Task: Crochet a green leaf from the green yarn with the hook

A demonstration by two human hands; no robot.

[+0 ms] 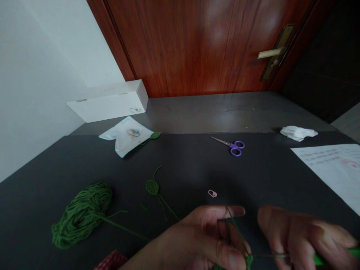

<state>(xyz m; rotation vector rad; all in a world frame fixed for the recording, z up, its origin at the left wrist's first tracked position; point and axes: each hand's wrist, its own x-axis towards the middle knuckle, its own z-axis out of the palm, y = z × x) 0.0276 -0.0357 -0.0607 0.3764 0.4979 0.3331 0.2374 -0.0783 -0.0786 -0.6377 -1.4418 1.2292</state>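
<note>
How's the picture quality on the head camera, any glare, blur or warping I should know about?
In the head view, pale glare streaks the wooden door, the wide lens makes the door and white wall lean, and the left hand and right hand look slightly soft.

The person has two bare hands, the left hand [202, 236] and the right hand [298, 234]. The left forearm [152, 253] is bare too, and it goes out of the view at the lower edge. The fingers [222, 212] look rather long and slim. The nails [235, 258] seem to be short, but the picture is a little soft here, so this is not sure.
</note>
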